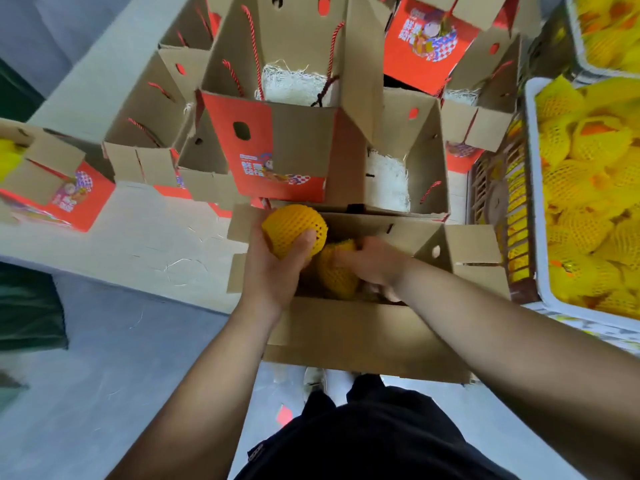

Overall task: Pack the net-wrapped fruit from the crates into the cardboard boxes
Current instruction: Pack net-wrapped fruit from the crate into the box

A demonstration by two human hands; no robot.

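My left hand [273,271] grips a round fruit in yellow foam net [291,228] above the left side of the open cardboard box [353,337] right in front of me. My right hand [375,263] reaches down inside that box and holds a second net-wrapped fruit [336,271] lying in it. A white crate [535,188] on the right is heaped with more net-wrapped fruit [588,188]. Another crate of fruit [602,32] stands at the top right.
Several open red-and-brown cardboard boxes [277,150] with red rope handles stand ahead on a pale platform [145,233], some lined with white shredded paper [294,84]. A brown slatted crate [498,202] sits between the boxes and the white crate. Grey floor lies at left.
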